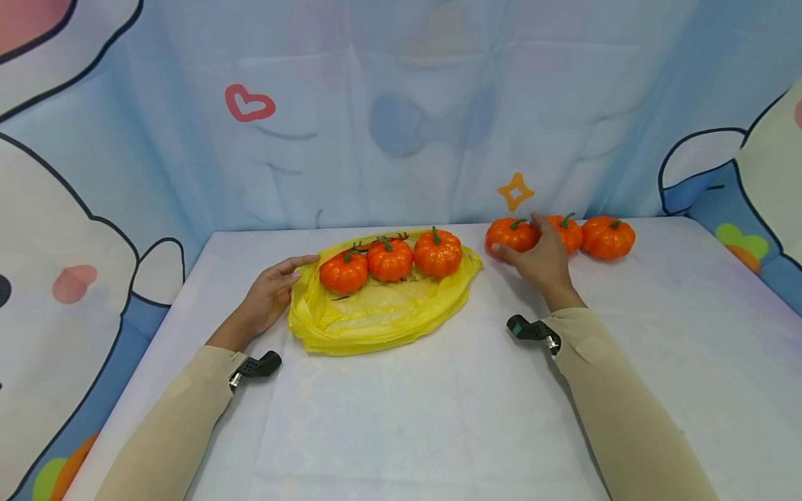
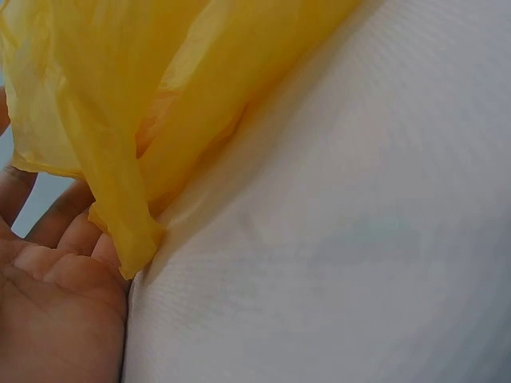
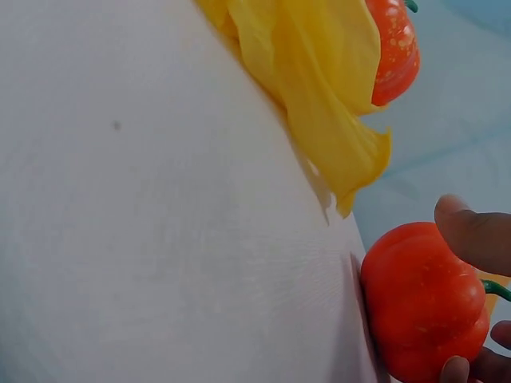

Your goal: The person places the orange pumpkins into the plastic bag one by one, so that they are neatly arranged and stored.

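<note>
An orange pumpkin [image 1: 510, 234], to the right of the yellow bag [image 1: 376, 316], was clasped between the thumb and fingers of the right hand [image 1: 546, 261]. Three pumpkins [image 1: 390, 261] were lined up on the bag, whose left edge was touched by the left hand [image 1: 266, 300], its fingers loosely extended. Two more pumpkins [image 1: 608, 239] were set beyond the right hand on the white surface [image 1: 401, 424].

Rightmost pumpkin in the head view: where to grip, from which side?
Probably the ribbed sides of the rightmost pumpkin, coming from above and right: the body is squat and rounded, the stem is small, and another pumpkin crowds its left.
</note>
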`<control>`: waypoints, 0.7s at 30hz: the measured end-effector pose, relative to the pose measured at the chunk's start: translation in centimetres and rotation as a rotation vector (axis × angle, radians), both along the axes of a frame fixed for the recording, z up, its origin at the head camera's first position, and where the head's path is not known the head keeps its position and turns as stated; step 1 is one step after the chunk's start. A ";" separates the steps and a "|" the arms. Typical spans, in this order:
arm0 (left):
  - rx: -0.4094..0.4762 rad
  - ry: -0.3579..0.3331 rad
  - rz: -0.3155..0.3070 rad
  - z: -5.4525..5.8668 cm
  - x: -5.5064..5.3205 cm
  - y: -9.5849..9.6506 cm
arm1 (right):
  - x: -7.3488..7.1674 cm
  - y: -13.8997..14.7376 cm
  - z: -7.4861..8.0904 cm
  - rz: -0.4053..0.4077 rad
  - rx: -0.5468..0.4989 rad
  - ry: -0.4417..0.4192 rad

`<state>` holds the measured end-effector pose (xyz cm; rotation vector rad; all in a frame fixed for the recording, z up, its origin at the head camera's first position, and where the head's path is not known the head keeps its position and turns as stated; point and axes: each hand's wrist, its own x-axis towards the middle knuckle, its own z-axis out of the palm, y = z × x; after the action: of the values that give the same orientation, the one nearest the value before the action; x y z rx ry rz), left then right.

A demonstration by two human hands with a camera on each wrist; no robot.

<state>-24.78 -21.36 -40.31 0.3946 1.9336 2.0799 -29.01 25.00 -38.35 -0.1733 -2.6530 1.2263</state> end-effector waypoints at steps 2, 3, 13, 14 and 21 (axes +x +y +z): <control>0.000 0.000 0.001 0.0 0.0 0.0 | 0.0 0.0 -0.1 0.005 0.005 0.002; 0.001 -0.001 0.001 0.0 0.0 0.0 | 0.0 0.1 -0.1 0.005 0.009 0.004; 0.001 -0.006 0.010 0.0 0.0 0.1 | 0.3 -0.2 0.2 -0.012 0.136 -0.003; 0.002 -0.008 0.011 0.0 0.0 0.1 | 0.3 -0.3 0.2 -0.015 0.151 -0.008; 0.000 0.000 0.006 0.0 0.0 0.1 | 0.4 -0.4 0.3 -0.025 0.229 -0.040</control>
<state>-24.78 -21.30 -40.29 0.3887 1.9371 2.0838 -28.58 24.59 -38.07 -0.1944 -2.7903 0.9108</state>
